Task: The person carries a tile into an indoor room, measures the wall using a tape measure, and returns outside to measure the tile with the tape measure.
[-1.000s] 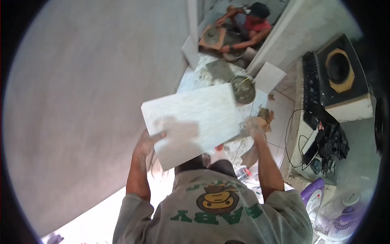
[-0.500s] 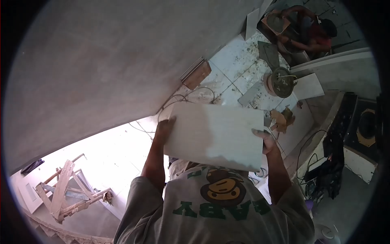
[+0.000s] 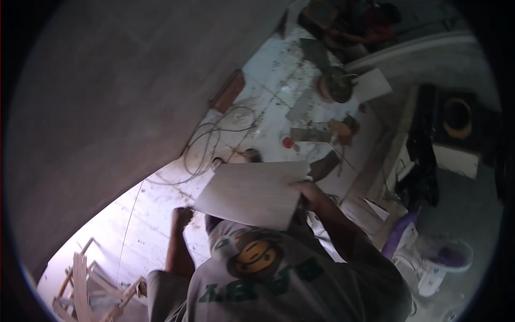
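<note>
A pale rectangular tile (image 3: pixel 252 190) is held in front of my shirt, tilted, with its far edge over the floor. My left hand (image 3: pixel 183 216) is closed at the tile's left corner. At the upper right edge, my right hand (image 3: pixel 307 192) grips the tile with the thumb on its top face. Beyond the tile, a bucket (image 3: pixel 339 85) of grey mix stands on the dirty floor, and a red round thing (image 3: pixel 288 143) lies nearer to me.
A coiled cable (image 3: pixel 214 139) lies by the left wall, near a brown block (image 3: pixel 229 91). Wooden frame pieces (image 3: pixel 80 284) are at lower left. On the right are a speaker (image 3: pixel 457 118) and a fan (image 3: pixel 445 255). Another person (image 3: pixel 375 24) crouches at the top.
The view has swung and darkened. The tile has come lower and tilted, uncovering my feet and more floor. My left hand has shifted to its corner; my right hand now holds the tile, unlike one second ago.
</note>
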Motion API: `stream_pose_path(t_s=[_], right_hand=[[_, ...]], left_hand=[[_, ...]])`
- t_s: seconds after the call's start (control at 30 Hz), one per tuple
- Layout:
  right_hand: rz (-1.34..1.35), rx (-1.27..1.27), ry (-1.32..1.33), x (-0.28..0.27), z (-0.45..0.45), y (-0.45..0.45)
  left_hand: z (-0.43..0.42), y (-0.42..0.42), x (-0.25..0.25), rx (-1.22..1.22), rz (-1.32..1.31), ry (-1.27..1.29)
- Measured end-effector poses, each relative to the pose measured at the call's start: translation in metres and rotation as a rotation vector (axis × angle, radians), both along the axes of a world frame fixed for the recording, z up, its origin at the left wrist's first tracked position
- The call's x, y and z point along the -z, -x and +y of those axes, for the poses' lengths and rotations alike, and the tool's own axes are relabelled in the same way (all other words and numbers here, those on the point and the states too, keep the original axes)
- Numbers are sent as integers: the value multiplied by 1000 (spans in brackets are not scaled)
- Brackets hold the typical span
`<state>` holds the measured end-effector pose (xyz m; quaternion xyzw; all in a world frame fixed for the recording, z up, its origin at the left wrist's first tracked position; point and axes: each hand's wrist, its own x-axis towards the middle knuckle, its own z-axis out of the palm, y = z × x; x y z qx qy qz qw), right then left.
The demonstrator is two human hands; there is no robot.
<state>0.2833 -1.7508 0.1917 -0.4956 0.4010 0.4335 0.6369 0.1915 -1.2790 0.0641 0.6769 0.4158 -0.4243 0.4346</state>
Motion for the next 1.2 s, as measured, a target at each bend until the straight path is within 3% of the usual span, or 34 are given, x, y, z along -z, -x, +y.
stream_pose_path(t_s=[0.13,0.23,0.37,0.43,0.5,0.53,0.63,0.67,0.73,0.77,0.83,0.9,0.97,1.03,1.13,1.2], right_hand=[[-24,-10,-37,0,47,-12],[15,-93,-75,-10,81,-36],[82,121,-52,11,124,-3],[-26,298,-52,32,133,30],[-9,385,-73,14,114,41],[3,428,-111,9,102,46],[49,564,-194,58,50,77],[110,542,-309,66,31,84],[90,507,-248,72,-4,91],[77,447,-188,85,-24,90],[320,367,-86,154,-75,101],[175,86,231,269,-129,131],[-177,-442,761,352,-172,123],[-99,-520,929,414,-184,83],[-122,-646,879,512,-186,21],[-319,-656,1062,561,-177,-10]], left_hand=[[49,22,-41,-427,-147,-14],[47,33,-83,-458,-134,-258],[-16,25,-90,-624,-15,194],[-54,11,-42,-745,112,724],[-130,-28,-60,-700,-101,883],[-144,-38,-57,-683,-83,885],[-184,-41,-44,-582,-72,937],[-189,-33,-42,-331,-260,827],[-215,-44,-27,-570,-89,701],[-222,-42,-16,-494,-170,645],[-243,-66,-27,-467,-139,519],[-240,-76,4,-466,-42,449],[-243,-94,28,-425,-39,401],[-243,-110,56,-372,-20,356],[-254,-120,99,-377,-33,274],[-261,-127,125,-399,-15,221]])
